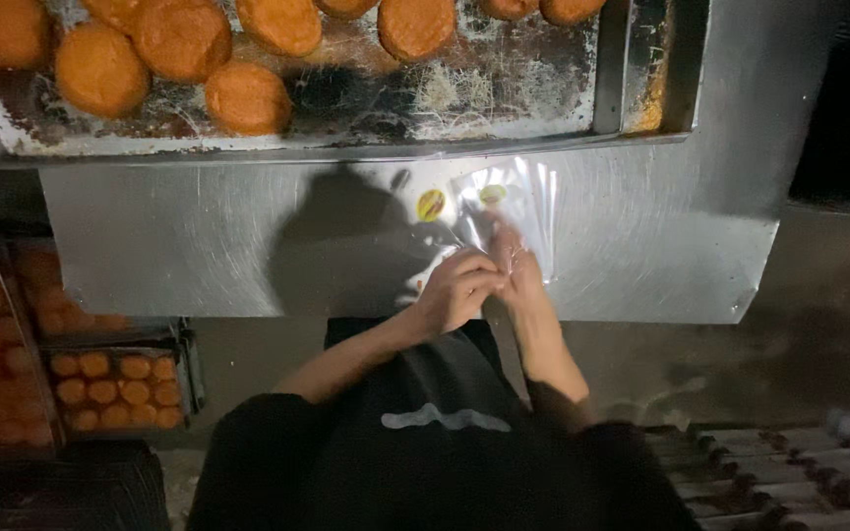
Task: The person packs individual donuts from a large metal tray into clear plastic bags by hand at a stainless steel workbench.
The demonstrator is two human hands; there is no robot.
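My left hand [456, 288] and my right hand [516, 265] meet over the near edge of a steel table [199, 246]. Both hands pinch a clear plastic bag [523, 202] that lies on the table and carries a small round yellow-green sticker. A second clear bag with a round yellow and red sticker [431, 205] lies just to its left, under my left hand. Past the bags stands a large worn baking tray [504, 98] with several round golden-brown buns [248, 96].
On a lower level at the left, trays [115, 391] hold many small orange buns. A slatted rack [779, 472] is at the lower right. The floor to the right is dark concrete. My black sleeves and apron fill the bottom centre.
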